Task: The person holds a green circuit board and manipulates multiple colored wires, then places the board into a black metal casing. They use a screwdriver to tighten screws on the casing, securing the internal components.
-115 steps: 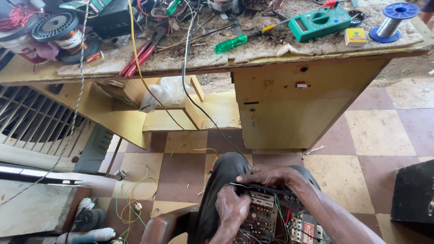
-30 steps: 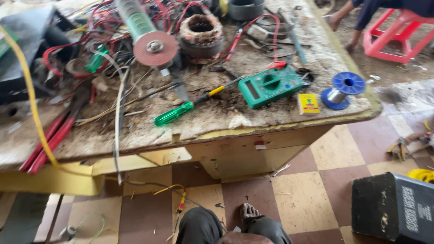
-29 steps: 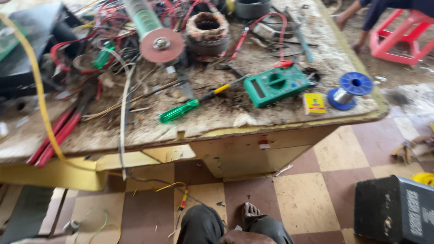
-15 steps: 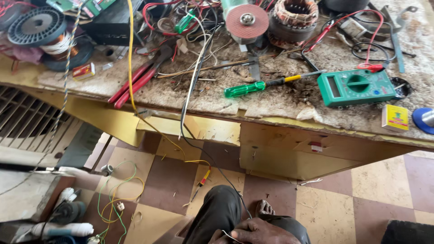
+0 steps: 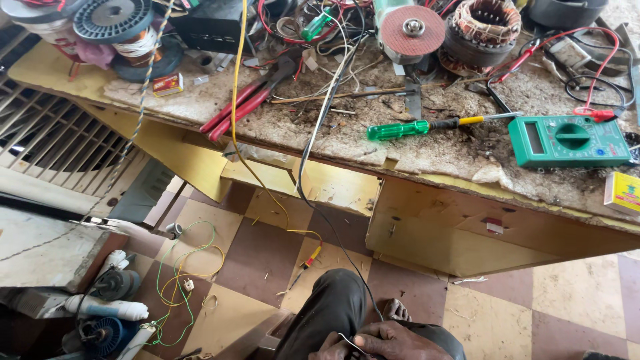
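head view: at the bottom edge the person's hands sit together over the lap, only partly in frame. the right hand (image 5: 393,335) is curled, fingers closed around a thin black wire (image 5: 313,193) with a pale strand looping out beside the knuckles. of the left hand (image 5: 331,347) only a sliver shows just to the left of that grip, touching the right; whether it is closed on anything i cannot tell.

from the grip the black wire climbs up and away, past the bare foot (image 5: 396,309) just above the hands, over the yellow bench edge (image 5: 427,233) and into the tangle on the worktop. far above the grip lie a green-handled screwdriver (image 5: 400,129) and, up to the right, a green multimeter (image 5: 567,141). a yellow wire (image 5: 253,173) hangs up-left of the hands, and a grinder disc (image 5: 413,29) sits at the top.

as a judgement: the wire work looks under way at the held end; no tool is in hand, and the joint itself is out of frame, so its finish cannot be judged.
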Available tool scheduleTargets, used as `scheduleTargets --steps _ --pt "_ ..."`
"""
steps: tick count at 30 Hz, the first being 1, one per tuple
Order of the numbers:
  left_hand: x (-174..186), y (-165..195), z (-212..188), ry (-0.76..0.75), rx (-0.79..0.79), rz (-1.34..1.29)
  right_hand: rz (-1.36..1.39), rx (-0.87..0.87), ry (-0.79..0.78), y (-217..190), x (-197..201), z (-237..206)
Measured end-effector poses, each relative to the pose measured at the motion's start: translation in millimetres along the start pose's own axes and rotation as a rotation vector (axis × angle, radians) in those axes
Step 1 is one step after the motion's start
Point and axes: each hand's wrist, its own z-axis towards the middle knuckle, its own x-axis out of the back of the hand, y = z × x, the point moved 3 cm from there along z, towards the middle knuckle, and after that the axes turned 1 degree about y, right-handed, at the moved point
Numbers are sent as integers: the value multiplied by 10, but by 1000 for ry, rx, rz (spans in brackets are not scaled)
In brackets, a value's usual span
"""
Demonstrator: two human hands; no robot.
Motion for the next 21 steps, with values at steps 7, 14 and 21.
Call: scheduleTargets --steps 7,14,21 --pt "4 7 -36 19 11 -3 34 -70 61 182 15 90" --pt "19 -13 -53 43 13 -11 133 106 -109 190 -26 190" --pt "13 -27 -91 67 9 -18 162 31 -77 139 -18 124"
